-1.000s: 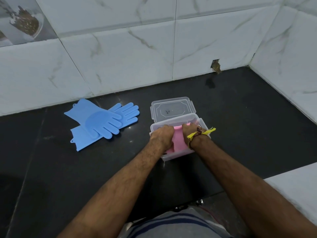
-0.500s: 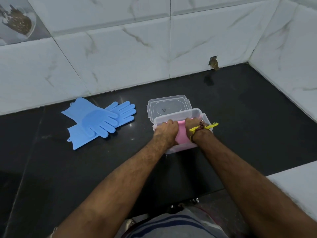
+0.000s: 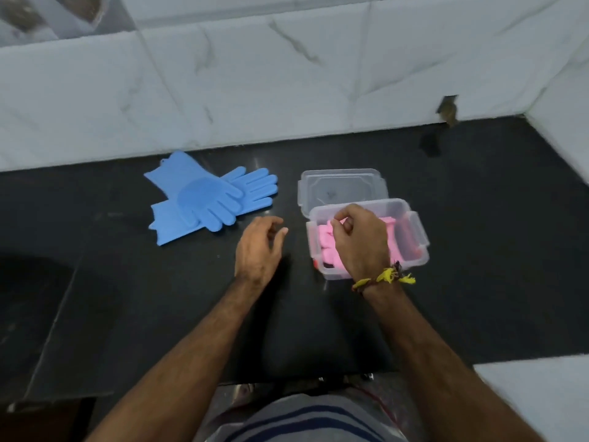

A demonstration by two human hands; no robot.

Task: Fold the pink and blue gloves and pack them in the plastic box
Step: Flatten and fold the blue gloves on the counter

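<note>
Pink gloves point(image 3: 326, 239) folded inside box point(image 3: 414, 231); right hand point(image 3: 360, 240) above it, fingers loosely curled, holding nothing. Left hand point(image 3: 259, 247) left of box, relaxed, empty. Blue gloves point(image 3: 207, 202) farther left; lid point(image 3: 342, 183) behind box.

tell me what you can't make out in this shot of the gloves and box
Head view only:
- Pink gloves: the right hand covers their middle, so the fold is unclear.
- Right hand: whether its curled fingers pinch anything.
- Lower blue glove: partly under the upper one.
- Box: floor hidden by gloves and hand.
- Wall hole: blurred.
</note>
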